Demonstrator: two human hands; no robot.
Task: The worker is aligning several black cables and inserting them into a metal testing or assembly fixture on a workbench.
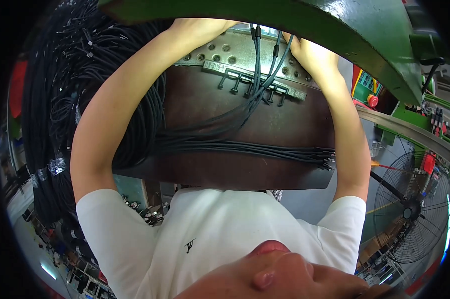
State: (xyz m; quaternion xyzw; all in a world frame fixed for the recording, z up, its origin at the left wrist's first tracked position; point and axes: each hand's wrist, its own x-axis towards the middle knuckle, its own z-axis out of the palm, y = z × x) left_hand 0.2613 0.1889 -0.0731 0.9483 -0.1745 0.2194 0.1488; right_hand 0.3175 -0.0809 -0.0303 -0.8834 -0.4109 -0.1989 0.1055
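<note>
Both my arms reach up and inward under a green machine frame (354, 30). The frame hides most of my left hand (212, 26); only its back and wrist show, above a metal plate with holes (227, 48). Across the plate, my right hand (310, 50) is beside several black cables (258, 52), a finger or thumb close to the rightmost one. Its other fingers are out of sight. The cables run down between my hands, over a metal bar with black screws (255, 80), then bend left across a brown tabletop (294, 119).
A bundle of black cables (245, 146) lies along the tabletop, its connector ends at the right. Thick masses of black cable (60, 104) hang at my left. On the right stand a red push button (372, 100) on a panel and a large fan (409, 212).
</note>
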